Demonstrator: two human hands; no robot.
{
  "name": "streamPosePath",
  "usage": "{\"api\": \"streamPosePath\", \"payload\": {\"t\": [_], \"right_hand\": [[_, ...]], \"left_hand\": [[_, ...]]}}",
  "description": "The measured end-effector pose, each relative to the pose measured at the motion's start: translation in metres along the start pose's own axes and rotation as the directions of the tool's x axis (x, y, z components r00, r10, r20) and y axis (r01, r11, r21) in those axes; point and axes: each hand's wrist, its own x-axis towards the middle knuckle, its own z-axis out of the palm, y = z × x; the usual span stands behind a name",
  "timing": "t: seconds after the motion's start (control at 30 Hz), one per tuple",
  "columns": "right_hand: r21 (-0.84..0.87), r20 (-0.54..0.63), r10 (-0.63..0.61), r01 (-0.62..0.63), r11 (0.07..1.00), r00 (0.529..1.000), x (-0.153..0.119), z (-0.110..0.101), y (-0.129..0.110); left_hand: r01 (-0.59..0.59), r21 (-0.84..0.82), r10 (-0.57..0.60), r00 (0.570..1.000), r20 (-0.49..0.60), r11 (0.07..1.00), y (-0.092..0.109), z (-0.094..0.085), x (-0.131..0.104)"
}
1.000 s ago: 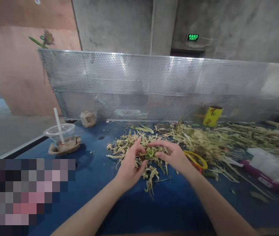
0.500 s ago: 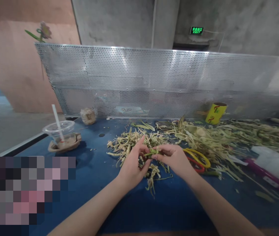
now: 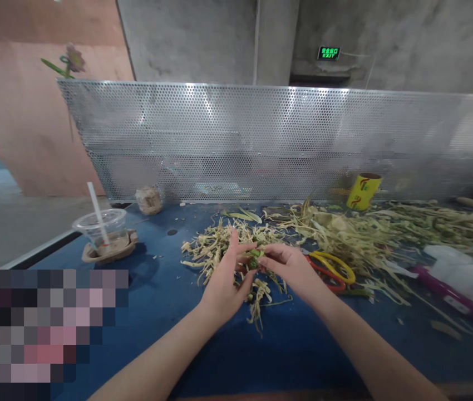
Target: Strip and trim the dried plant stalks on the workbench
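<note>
Both hands meet over a heap of pale dried plant pieces (image 3: pixel 207 245) on the blue table. A small green leafy piece (image 3: pixel 255 256) lies between their fingertips. My left hand (image 3: pixel 228 278) holds it from the left, its index finger pointing up and its thumb below. From the right, my right hand (image 3: pixel 289 267) pinches the same green piece with thumb and fingers. Scissors with red and yellow handles (image 3: pixel 345 267) lie just right of my right hand. A few loose pale strands (image 3: pixel 257 312) hang below the hands at the heap's front.
A plastic cup with a straw (image 3: pixel 105 228) stands in a cardboard holder at left. Behind are a small jar (image 3: pixel 148 200), a yellow roll (image 3: pixel 364 191) and a perforated metal screen (image 3: pixel 220 139). More dried leaves (image 3: pixel 345 228) and a purple tray (image 3: pixel 449 295) lie right.
The fingers of my right hand have curled a little, and the green piece looks more bunched between the hands. The view has shifted slightly.
</note>
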Motion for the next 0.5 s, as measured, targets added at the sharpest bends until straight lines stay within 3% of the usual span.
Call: {"api": "streamPosePath", "payload": {"t": [0.13,0.3,0.5], "right_hand": [[-0.047,-0.045,0.05,-0.053,0.998,0.998,-0.0005,0.0031,0.0006],[-0.032,-0.148,-0.031,0.027,0.999,0.988,-0.0016,0.0064,0.0032],[-0.112,-0.123,-0.043,0.029,0.993,0.991,-0.0024,0.005,0.0018]], "left_hand": [[0.044,0.017,-0.044,0.999,0.004,0.999,-0.0005,-0.0002,0.0001],[0.062,-0.035,-0.063,0.997,-0.044,0.997,0.0027,0.0029,-0.0003],[0.189,-0.219,-0.211,0.974,-0.082,0.957,0.0058,0.0073,0.0014]]}}
